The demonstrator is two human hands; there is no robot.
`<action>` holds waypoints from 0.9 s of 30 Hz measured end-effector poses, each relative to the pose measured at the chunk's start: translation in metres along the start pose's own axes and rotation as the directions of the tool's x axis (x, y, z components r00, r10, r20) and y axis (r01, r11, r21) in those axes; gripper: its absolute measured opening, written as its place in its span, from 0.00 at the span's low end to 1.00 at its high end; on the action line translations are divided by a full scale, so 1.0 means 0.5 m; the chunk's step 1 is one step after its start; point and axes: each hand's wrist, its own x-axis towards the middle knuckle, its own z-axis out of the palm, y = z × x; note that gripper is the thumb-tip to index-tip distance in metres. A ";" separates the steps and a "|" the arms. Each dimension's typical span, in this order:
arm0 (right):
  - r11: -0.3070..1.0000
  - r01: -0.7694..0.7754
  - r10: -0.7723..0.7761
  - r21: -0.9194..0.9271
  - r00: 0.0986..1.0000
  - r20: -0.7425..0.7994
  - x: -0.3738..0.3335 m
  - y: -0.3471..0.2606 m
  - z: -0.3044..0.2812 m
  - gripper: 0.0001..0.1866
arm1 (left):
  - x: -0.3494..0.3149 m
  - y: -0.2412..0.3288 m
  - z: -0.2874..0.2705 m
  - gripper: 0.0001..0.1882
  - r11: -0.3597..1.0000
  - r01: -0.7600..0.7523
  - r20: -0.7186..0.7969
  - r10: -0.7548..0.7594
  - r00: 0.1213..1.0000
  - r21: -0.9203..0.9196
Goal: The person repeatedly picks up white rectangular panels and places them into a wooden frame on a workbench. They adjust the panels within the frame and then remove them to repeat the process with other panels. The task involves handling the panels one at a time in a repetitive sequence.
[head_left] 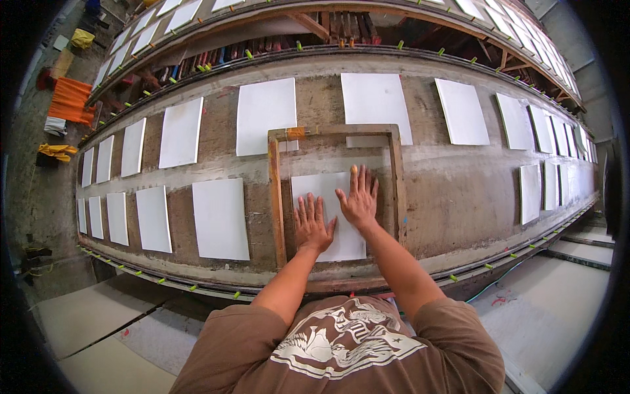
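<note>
My left hand lies flat with its fingers apart on a white rectangular sheet. Further right and a little farther off, my right hand rests on the same sheet, fingers stretched out and its thumb spread. Neither hand holds anything. Around the sheet and both hands stands a wooden frame, with orange tape on its far bar. Whether a mesh spans the frame, I cannot tell. Its far edge overlaps two more white sheets, one at the far left corner and another white sheet behind.
The long stained table carries two rows of white sheets, among them a near-row sheet left of the frame. Green clips line its edge rails. Behind runs another sheet-covered table. Orange cloth hangs at the far left.
</note>
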 end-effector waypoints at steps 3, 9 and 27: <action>1.000 -0.015 0.016 -0.021 0.998 0.063 0.056 -0.002 -0.009 0.47 | -0.005 -0.005 0.015 0.42 1.000 -0.001 -0.002 0.001 1.000 -0.011; 0.999 0.015 -0.015 -0.037 1.000 -0.006 0.055 0.005 0.012 0.46 | 0.000 -0.008 0.018 0.42 0.999 -0.033 -0.119 0.033 0.992 0.003; 0.986 0.162 -0.159 -0.028 0.984 0.086 -0.209 0.014 -0.001 0.45 | 0.009 0.001 -0.006 0.42 1.000 -0.008 -0.029 0.008 1.000 0.022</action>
